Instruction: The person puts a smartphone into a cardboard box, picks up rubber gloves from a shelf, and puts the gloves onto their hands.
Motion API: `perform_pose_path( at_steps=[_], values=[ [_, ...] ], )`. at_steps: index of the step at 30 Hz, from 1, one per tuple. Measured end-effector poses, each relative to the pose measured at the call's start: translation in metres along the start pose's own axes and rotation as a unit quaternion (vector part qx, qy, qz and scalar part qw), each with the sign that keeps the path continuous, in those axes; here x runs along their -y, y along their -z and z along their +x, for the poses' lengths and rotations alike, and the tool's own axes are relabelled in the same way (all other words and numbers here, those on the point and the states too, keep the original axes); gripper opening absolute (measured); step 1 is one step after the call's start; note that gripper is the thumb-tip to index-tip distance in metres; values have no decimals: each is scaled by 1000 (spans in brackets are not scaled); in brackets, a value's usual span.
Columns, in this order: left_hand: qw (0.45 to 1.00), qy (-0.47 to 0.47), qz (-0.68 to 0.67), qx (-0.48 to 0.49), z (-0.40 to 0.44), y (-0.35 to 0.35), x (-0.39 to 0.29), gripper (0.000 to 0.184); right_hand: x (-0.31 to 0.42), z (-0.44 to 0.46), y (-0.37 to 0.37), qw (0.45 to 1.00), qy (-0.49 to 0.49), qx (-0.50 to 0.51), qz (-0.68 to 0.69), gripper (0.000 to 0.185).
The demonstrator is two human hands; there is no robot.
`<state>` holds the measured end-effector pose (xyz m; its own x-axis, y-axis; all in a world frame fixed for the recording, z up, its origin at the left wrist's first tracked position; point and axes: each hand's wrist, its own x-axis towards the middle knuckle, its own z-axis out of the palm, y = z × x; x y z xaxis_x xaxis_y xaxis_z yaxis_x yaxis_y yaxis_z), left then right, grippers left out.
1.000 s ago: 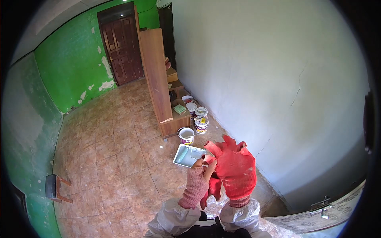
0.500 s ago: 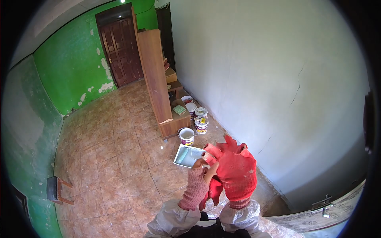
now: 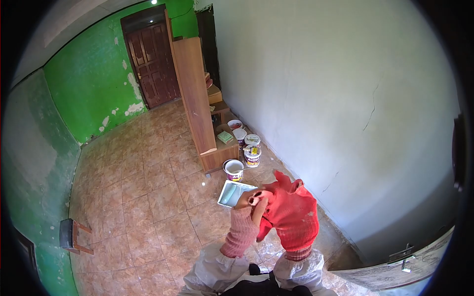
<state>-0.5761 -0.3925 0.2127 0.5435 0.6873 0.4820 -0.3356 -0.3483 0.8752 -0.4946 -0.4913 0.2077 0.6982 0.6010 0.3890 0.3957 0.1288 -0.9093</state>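
Note:
My left hand (image 3: 253, 203) is bare, with a pink knit cuff at the wrist. Its fingers close around the finger end of a red work glove, right beside my other hand. My right hand (image 3: 295, 212) wears a red work glove with a ribbed cuff; the glove hides its fingers, so I cannot tell how they are bent. A further flap of red glove (image 3: 264, 230) hangs below, between the two hands. White sleeves (image 3: 212, 269) cover both forearms.
Beyond my hands a paint tray (image 3: 228, 194) with a roller lies on the tiled floor (image 3: 163, 207). Several paint buckets (image 3: 253, 157) stand by a wooden shelf unit (image 3: 195, 93). A pale, cracked wall (image 3: 335, 98) runs along the right; a small stool (image 3: 74, 237) stands left.
My left hand has shifted slightly up and bunched the glove's finger ends, which stuck out as tubes before. Less of the hanging red flap shows below. The right hand stays nearly in place.

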Motion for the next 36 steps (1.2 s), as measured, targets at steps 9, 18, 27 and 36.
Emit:
perform_pose_path(
  at_steps=[9, 18, 27, 36],
  values=[
    [959, -116, 245, 84, 8, 9, 5, 23, -6, -19, 7, 982, 31, -74, -171, 67],
    [981, -83, 174, -18, 1, -2, -3, 13, 8, -19, 6, 983, 41, -65, -170, 61],
    [985, -104, 133, -21, -1, 0, -10, 14, 8, -24, 7, 990, 13, -58, -124, 60],
    [975, -58, 189, 97, -9, 15, 32, 41, 11, -26, 12, 994, -12, -50, -101, 67]
  ],
)
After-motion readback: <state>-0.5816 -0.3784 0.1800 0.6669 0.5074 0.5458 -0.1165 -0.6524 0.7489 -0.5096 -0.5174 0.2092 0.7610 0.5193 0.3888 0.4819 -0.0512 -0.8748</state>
